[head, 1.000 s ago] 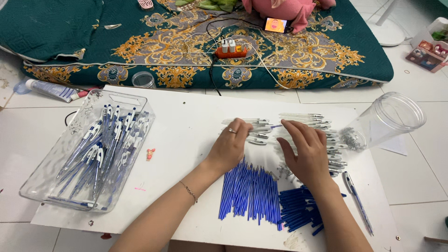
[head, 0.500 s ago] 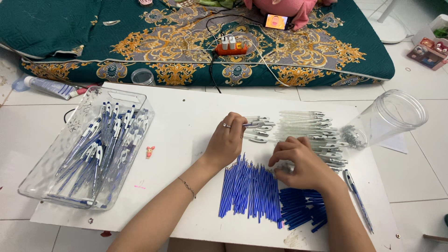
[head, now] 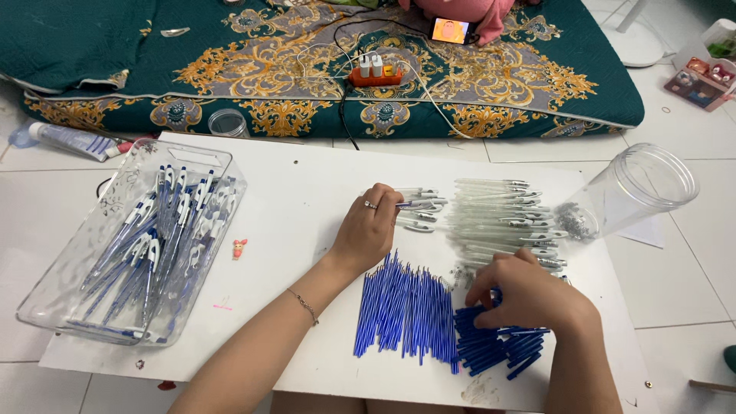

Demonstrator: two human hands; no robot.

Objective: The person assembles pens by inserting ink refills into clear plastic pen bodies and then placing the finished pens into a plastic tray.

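My left hand [head: 369, 230] rests on the white board [head: 307, 192] and grips a clear pen barrel [head: 418, 205] that points right, at the edge of a heap of clear pen barrels [head: 498, 222]. Lower down, my right hand [head: 525, 291] lies fingers-down on a heap of short blue pen pieces [head: 491, 349], pinching among them; what it holds is hidden. Beside it, a row of thin blue ink refills [head: 406, 314] lies fanned on the board.
A clear plastic tray [head: 69, 284] at the left holds several assembled blue-and-white pens. A clear jar [head: 636, 192] lies tipped at the right. Behind the board is a green patterned mattress [head: 322, 69] with an orange power strip [head: 376, 75] and cables.
My right hand has come down from the clear barrels onto the blue pieces at the lower right. My left hand has closed on one clear barrel.
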